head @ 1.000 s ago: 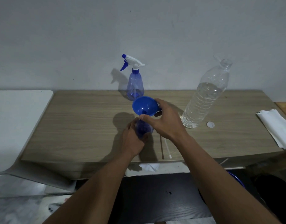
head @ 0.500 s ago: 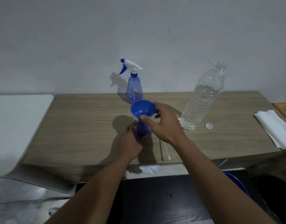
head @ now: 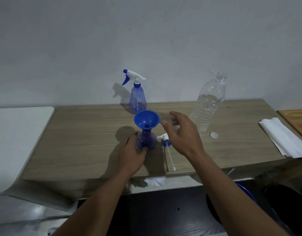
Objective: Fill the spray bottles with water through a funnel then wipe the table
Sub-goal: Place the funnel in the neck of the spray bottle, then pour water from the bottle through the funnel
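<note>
1. Two spray bottles on surface [head: 82, 138]: near one [head: 146, 140] upright, mid-surface, blue funnel [head: 146, 119] seated in its neck, mouth up, long axis vertical.
2. Left hand [head: 132, 155] grip wrapped round near bottle's lower body.
3. Right hand [head: 182, 133] just right of funnel, fingers spread, grip loose & holding nothing.
4. Far spray bottle [head: 137, 97] upright by wall, trigger head on, nozzle pointing left.
5. Loose sprayer head [head: 165, 142] lies beside near bottle, dip tube pointing toward near edge.
6. Water bottle [head: 208, 106] uncapped, right of hand; white cap [head: 214, 135] beside it; folded cloth [head: 281, 135] far right.
</note>
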A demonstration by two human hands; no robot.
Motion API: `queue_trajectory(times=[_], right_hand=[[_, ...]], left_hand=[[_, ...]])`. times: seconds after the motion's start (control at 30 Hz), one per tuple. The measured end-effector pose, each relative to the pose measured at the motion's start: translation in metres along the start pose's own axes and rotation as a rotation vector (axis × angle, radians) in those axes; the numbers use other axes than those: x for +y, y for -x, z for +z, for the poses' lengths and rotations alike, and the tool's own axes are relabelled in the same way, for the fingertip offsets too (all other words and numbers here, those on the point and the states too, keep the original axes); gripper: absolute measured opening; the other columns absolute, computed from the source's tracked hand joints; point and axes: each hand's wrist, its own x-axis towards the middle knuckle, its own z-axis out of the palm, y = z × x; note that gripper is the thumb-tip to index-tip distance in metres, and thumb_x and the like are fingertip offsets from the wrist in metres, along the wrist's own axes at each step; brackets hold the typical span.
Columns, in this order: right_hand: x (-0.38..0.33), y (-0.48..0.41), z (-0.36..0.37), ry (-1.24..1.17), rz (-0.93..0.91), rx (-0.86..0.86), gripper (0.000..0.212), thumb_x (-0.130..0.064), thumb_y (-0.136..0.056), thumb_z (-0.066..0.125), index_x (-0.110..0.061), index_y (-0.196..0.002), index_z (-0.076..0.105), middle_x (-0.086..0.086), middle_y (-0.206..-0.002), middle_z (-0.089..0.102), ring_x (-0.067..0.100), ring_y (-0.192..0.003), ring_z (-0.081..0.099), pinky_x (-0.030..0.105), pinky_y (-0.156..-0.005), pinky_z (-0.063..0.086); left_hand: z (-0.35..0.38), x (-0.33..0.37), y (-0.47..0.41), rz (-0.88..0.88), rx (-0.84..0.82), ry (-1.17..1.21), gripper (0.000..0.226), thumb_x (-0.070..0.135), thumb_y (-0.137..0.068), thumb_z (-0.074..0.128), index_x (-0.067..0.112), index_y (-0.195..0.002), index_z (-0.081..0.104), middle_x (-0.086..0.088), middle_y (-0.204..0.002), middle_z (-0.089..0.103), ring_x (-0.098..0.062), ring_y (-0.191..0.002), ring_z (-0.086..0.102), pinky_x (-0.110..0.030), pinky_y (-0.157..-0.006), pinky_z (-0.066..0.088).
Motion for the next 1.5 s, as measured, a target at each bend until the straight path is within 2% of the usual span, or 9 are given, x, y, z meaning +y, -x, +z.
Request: queue_trajectory(times=[0.13,0.3,0.53,0.67,0.8,0.97,1.1,1.33,1.5], right_hand=[[0.007,0.002,-0.023,0.004,-0.056,0.363,0.019,-0.027,-0.090,0.069,-0.014,-0.104,0.066,-0.002,-0.098,0.062,0.013,-0.085,0.059,0.041,-0.077,0.053],[0.023,-0.012,-0.039,0.032,0.041,0.667,0.062,-0.040,-0.077,0.080,-0.007,-0.118,0.048,0.003,-0.119,0.042,0.028,-0.114,0.046,0.049,-0.096,0.046],[0.055,-0.042,-0.048,-0.228,0.358,0.454,0.124,-0.043,-0.068,0.091,-0.022,-0.158,0.008,0.012,-0.163,0.021,0.030,-0.149,0.026,0.042,-0.119,0.028],[0.077,-0.055,-0.048,-0.284,0.398,0.357,0.118,-0.048,-0.066,0.089,-0.028,-0.157,0.016,0.007,-0.152,0.044,0.026,-0.135,0.049,0.045,-0.113,0.041],[0.084,-0.062,-0.045,-0.277,0.347,0.339,0.115,-0.049,-0.063,0.091,-0.026,-0.153,0.023,0.006,-0.149,0.035,0.022,-0.131,0.047,0.039,-0.109,0.043],[0.088,-0.067,-0.039,-0.244,0.307,0.331,0.091,-0.043,-0.069,0.087,-0.029,-0.137,0.028,0.003,-0.132,0.056,0.028,-0.115,0.061,0.043,-0.098,0.052],[0.088,-0.064,-0.042,-0.223,0.245,0.367,0.079,-0.041,-0.072,0.084,-0.033,-0.133,0.034,0.001,-0.128,0.059,0.026,-0.110,0.062,0.037,-0.093,0.054],[0.078,-0.047,-0.059,-0.185,0.126,0.319,0.071,-0.032,-0.076,0.084,-0.027,-0.131,0.040,-0.008,-0.123,0.052,0.020,-0.108,0.058,0.032,-0.089,0.049],[0.060,-0.042,-0.082,-0.228,0.065,0.226,0.069,-0.028,-0.073,0.086,-0.031,-0.127,0.043,-0.011,-0.124,0.055,0.020,-0.110,0.061,0.049,-0.091,0.057]], left_hand=[[0.002,0.002,0.005,-0.021,0.102,0.209,0.084,0.023,-0.082,0.076,0.030,-0.152,0.030,0.007,-0.151,0.043,-0.018,-0.137,0.044,-0.039,-0.107,0.039],[-0.008,0.020,0.008,0.020,0.189,0.315,0.112,0.040,-0.067,0.090,0.032,-0.153,0.019,0.007,-0.154,0.036,-0.011,-0.138,0.039,-0.036,-0.109,0.036],[-0.007,0.047,0.002,0.078,0.194,0.378,0.095,0.048,-0.064,0.089,0.047,-0.138,0.030,0.019,-0.137,0.044,-0.003,-0.128,0.044,-0.027,-0.101,0.037],[-0.003,0.052,-0.002,0.050,0.201,0.372,0.103,0.050,-0.070,0.085,0.031,-0.153,0.028,0.018,-0.142,0.044,-0.002,-0.128,0.043,-0.020,-0.095,0.034],[-0.002,0.053,-0.001,0.053,0.211,0.330,0.079,0.047,-0.071,0.085,0.054,-0.132,0.035,0.033,-0.124,0.045,0.012,-0.112,0.046,-0.012,-0.086,0.034],[-0.004,0.050,-0.005,0.024,0.202,0.307,0.100,0.053,-0.069,0.085,0.037,-0.151,0.030,0.024,-0.134,0.042,-0.001,-0.125,0.044,-0.029,-0.097,0.038],[-0.003,0.054,-0.006,0.019,0.194,0.302,0.064,0.049,-0.073,0.084,0.058,-0.115,0.037,0.035,-0.116,0.046,0.003,-0.113,0.047,-0.022,-0.086,0.037],[-0.006,0.051,-0.014,0.007,0.159,0.339,0.068,0.050,-0.067,0.087,0.078,-0.095,0.032,0.039,-0.109,0.047,0.012,-0.106,0.047,-0.028,-0.092,0.041],[-0.007,0.049,-0.017,0.006,0.122,0.348,0.095,0.053,-0.068,0.086,0.044,-0.145,0.033,0.023,-0.130,0.048,0.002,-0.117,0.047,-0.027,-0.092,0.039]])
